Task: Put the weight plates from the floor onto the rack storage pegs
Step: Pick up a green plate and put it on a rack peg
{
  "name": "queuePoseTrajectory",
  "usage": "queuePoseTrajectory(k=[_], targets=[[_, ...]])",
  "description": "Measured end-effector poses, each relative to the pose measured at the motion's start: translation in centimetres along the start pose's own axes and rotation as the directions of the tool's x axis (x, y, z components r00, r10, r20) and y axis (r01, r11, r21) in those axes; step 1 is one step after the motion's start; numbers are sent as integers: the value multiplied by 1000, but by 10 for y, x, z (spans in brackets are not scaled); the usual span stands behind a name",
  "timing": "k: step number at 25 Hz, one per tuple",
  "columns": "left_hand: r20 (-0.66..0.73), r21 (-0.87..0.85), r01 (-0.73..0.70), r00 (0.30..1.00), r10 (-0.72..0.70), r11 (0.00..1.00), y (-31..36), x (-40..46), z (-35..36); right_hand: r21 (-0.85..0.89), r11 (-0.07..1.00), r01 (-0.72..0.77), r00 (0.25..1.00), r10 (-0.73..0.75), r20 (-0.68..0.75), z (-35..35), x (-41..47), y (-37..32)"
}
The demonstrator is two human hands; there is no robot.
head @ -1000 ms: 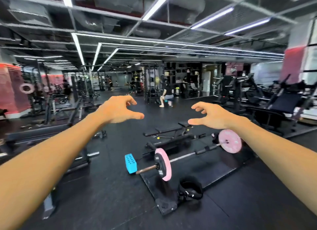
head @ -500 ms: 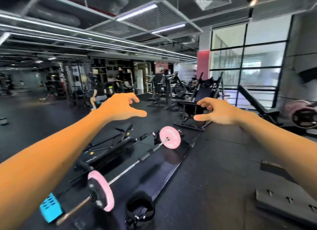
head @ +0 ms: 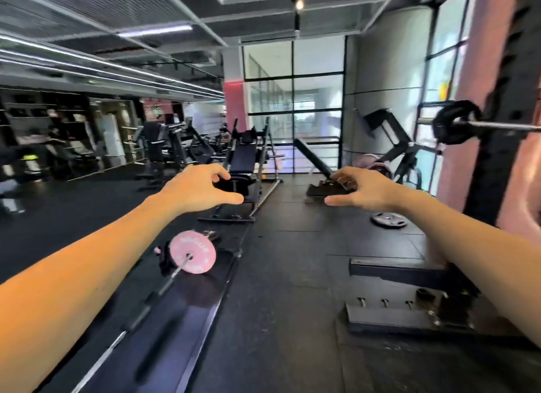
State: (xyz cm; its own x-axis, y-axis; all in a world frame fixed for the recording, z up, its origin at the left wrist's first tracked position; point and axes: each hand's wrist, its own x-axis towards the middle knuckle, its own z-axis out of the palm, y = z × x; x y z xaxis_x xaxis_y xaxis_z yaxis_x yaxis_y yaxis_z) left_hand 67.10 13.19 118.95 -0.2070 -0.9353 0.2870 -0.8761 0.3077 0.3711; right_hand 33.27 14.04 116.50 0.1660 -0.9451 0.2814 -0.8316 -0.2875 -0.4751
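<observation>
Dark rubber floor (head: 292, 275), black exercise machines (head: 246, 158), tall glazed windows (head: 292, 99), ceiling strip lights (head: 155, 31).

We hold both bare forearms stretched forward at about chest height, the left hand (head: 196, 187) and right hand (head: 364, 191) well apart, palms down, each empty with fingers loosely curled and thumb extended inward toward the other, gripping and touching nothing.

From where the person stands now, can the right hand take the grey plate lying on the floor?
Probably not yet. The right hand is held up in the air, empty, while the grey plate lies flat on the floor farther ahead. Nothing blocks the way, but the person must step closer and bend down.
</observation>
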Motion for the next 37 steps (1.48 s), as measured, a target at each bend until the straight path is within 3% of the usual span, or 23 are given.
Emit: queuePoseTrajectory(k=[7, 14, 21, 27, 32, 37], targets=[[107, -70, -279, 952, 286, 958, 13, 195, 90, -108, 956, -272, 952, 251, -177, -10, 64, 100], [191, -193, -511, 818, 542, 838, 92, 342, 187, -92, 808, -582, 786, 530, -318, -30, 70, 182], [230, -334, -688, 603, 764, 644, 231, 404, 288, -42, 624, -781, 563, 672, -482, -76, 11, 265], [252, -480, -726, 425, 870, 493, 356, 413, 366, 56, 451, -891, 348, 757, -552, -106, -51, 320], [265, -524, -781, 230, 936, 341, 445, 399, 423, 150, 299, -942, 168, 810, -562, -111, -98, 343], [257, -581, -795, 24, 966, 175, 522, 381, 481, 260, 112, -959, -64, 809, -584, -100, -135, 370]])
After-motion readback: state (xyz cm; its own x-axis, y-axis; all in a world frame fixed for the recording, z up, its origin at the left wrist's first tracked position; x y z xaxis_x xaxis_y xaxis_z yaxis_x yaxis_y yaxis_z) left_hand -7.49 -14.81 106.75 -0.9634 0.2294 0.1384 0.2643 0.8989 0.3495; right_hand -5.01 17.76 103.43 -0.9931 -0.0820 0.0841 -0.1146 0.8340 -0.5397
